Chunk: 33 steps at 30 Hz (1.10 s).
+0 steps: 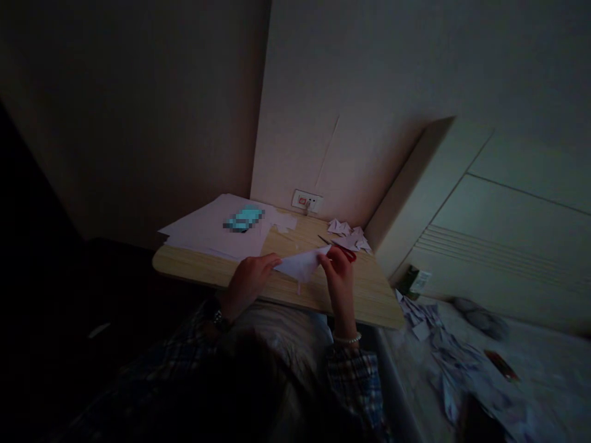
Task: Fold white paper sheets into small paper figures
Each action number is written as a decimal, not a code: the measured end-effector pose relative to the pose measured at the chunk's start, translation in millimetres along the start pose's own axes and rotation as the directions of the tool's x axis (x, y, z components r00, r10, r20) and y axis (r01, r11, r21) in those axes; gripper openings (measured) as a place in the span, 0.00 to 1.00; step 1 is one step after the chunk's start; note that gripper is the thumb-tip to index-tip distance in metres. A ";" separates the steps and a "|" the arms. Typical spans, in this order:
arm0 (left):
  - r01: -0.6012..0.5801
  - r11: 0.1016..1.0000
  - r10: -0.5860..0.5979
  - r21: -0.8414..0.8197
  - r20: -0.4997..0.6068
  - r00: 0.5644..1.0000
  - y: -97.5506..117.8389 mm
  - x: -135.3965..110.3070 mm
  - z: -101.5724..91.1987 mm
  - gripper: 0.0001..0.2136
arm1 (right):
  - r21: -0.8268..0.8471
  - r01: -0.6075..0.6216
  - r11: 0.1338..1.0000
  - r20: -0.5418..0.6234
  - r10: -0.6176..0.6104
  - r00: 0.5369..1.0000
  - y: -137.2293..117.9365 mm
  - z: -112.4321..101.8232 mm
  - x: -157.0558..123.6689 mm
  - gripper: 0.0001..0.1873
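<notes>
My left hand (249, 280) pinches the left edge of a white paper piece (301, 264) above a small wooden table (369, 295). My right hand (338, 271) is closed round red-handled scissors (339, 247), whose dark blades point left over the paper's upper edge. A narrow paper strip hangs down below the sheet. Both wrists show plaid sleeves; the right one wears a bead bracelet, the left a watch.
A stack of white sheets (207, 231) with a teal object (244, 219) lies at the table's back left. Folded paper pieces (349, 235) sit at the back right, below a wall socket (306, 200). More paper scraps (438, 344) cover the bed at right.
</notes>
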<state>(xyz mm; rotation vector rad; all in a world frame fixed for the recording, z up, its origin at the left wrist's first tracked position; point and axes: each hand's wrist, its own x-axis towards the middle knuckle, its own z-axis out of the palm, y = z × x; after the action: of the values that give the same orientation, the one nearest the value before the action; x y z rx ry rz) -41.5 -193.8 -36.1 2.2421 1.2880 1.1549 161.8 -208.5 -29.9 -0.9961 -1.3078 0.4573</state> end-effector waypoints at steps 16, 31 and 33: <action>0.027 0.933 -0.017 -0.359 0.030 0.999 -0.7 2.1 1.0 0.12 | -0.038 -0.009 0.999 -0.077 0.006 0.997 -3.2 0.0 0.2 0.23; 0.090 0.850 -0.036 -0.519 0.113 0.993 -6.9 1.4 9.6 0.11 | -0.023 -0.004 1.000 -0.115 0.001 0.993 0.3 -4.0 2.4 0.21; 0.108 0.835 -0.065 -0.539 0.098 0.993 -7.7 1.4 10.7 0.12 | -0.005 -0.021 1.000 -0.085 0.020 0.996 1.7 -2.6 2.5 0.19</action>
<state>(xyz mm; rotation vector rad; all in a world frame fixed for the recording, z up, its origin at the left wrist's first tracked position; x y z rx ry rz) -37.4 -187.1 -46.8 1.7670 0.8724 1.2026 165.3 -206.5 -29.7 -1.0241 -1.2248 0.4226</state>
